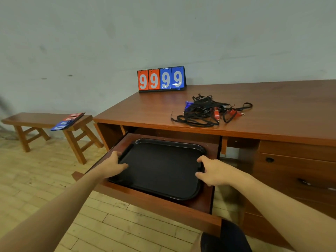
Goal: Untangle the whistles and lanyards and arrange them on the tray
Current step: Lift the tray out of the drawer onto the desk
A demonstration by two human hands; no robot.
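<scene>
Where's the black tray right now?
The black tray lies in the pulled-out drawer under the desk top, low in the middle of the head view, with the left hand and right hand gripping its two sides.

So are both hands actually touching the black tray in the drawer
Touching. The head view shows the left hand gripping the black tray's left rim and the right hand curled over its right rim.

scoreboard (161, 79) on desk (272, 110), bench (36, 119)
</scene>
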